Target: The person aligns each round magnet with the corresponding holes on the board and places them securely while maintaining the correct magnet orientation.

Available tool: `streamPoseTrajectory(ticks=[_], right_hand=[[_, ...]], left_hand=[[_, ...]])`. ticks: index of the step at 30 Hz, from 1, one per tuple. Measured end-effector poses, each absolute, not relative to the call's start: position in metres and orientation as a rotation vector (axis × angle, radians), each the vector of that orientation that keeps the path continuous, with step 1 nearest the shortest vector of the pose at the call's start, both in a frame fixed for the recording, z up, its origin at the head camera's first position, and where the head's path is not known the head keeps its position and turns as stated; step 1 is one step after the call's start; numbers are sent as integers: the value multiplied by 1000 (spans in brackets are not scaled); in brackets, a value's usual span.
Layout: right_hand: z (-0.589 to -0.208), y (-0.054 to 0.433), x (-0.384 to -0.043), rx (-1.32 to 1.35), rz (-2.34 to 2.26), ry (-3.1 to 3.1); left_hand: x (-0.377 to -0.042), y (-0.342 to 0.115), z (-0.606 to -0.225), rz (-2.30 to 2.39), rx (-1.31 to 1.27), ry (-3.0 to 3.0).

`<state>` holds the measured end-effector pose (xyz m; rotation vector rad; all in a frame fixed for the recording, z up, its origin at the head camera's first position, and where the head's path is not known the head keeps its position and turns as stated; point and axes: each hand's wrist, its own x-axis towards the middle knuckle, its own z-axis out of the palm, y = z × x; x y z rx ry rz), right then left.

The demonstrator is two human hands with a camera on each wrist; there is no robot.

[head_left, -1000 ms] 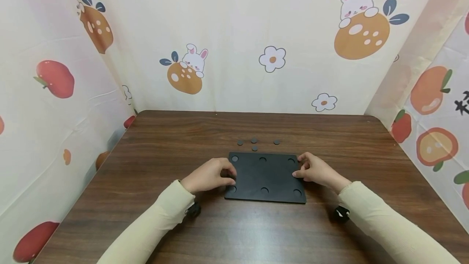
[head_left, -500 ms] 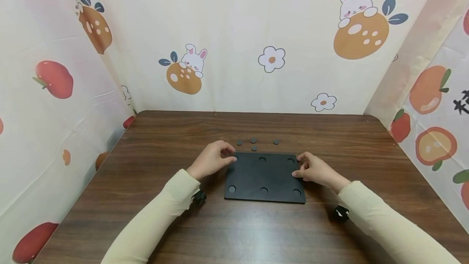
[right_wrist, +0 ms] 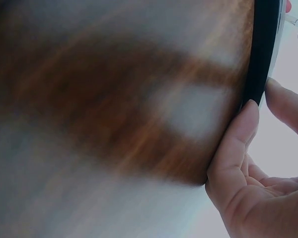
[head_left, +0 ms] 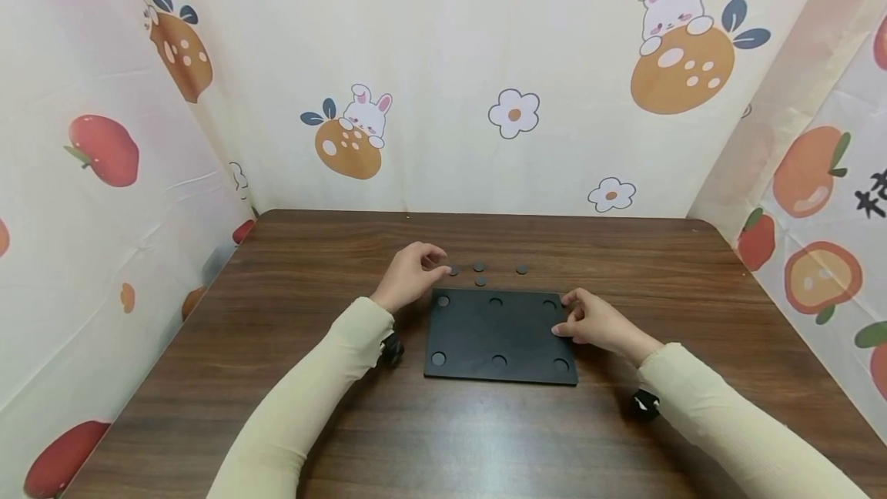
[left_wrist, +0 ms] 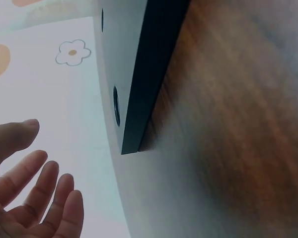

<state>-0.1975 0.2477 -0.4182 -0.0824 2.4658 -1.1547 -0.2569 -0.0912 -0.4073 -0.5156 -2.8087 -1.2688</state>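
A flat black rectangular board (head_left: pixel 499 333) lies on the table, with several round shallow recesses along its far and near edges. Beyond its far edge are several small dark discs (head_left: pixel 480 267). My left hand (head_left: pixel 410 274) hovers by the leftmost disc (head_left: pixel 453 270), thumb tip close to it; whether they touch I cannot tell. In the left wrist view that hand (left_wrist: pixel 37 193) has thumb and fingers apart, holding nothing. My right hand (head_left: pixel 597 320) pinches the board's right edge. The right wrist view shows its thumb and index finger against the board's edge (right_wrist: pixel 263 49).
The brown wood-grain table (head_left: pixel 312 252) spreads around the board. A patterned cloth curtain (head_left: pixel 443 60) hangs behind the table's far edge, and more cloth stands at both sides. Each wrist bears a small black device, such as the left one (head_left: pixel 392 349).
My left hand has moved from the board's left edge, past its far left corner, to the leftmost disc. The right hand, board and discs have stayed in place.
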Motion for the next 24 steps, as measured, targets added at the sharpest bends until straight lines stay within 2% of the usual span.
streamPoseTrajectory(ticks=[11, 24], right_hand=[[-417, 247, -197, -92, -1161, 2465], [-418, 248, -198, -99, -1148, 2480]], left_hand=[[-275, -85, -406, -1282, -451, -2889], [-294, -79, -418, -1229, -512, -3024]])
